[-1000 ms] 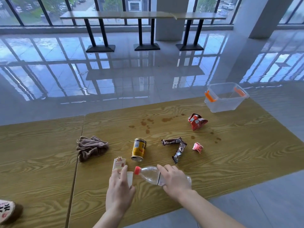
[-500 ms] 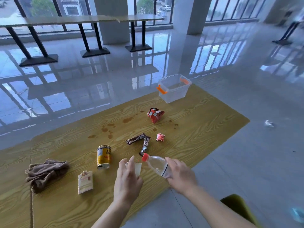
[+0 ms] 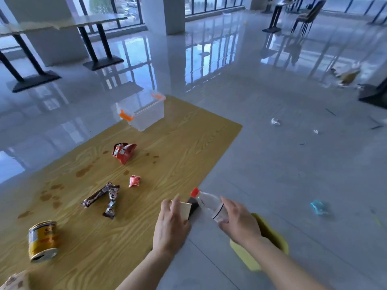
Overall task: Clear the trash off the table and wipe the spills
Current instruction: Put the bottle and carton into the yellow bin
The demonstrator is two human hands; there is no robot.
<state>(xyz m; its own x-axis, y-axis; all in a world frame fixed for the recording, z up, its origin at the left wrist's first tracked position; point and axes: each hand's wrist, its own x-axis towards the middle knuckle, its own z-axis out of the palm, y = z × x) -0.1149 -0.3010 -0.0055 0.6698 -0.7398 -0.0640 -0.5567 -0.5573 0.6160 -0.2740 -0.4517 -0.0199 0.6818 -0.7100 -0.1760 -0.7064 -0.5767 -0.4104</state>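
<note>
My left hand (image 3: 170, 225) grips a white paper cup (image 3: 184, 209) at the near right edge of the wooden table (image 3: 178, 147). Past that edge, over the floor, my right hand (image 3: 238, 223) holds a clear plastic bottle (image 3: 209, 204) with a red cap. On the table lie a yellow can (image 3: 43, 240) on its side, two brown candy wrappers (image 3: 103, 198), a small pink wrapper (image 3: 134, 181) and a red snack bag (image 3: 123, 152). Brown spill spots (image 3: 83, 170) mark the wood around them.
A clear plastic bin (image 3: 144, 115) with orange latches stands at the table's far corner. A yellow-green seat (image 3: 259, 243) is below my right hand. Scraps of litter (image 3: 275, 121) and a blue wrapper (image 3: 318, 207) lie on the shiny floor. Other tables and chairs stand farther off.
My view has swung to the right. Both hands have carried the cup and the bottle off the table toward its right edge; the cloth and the small carton have left the view.
</note>
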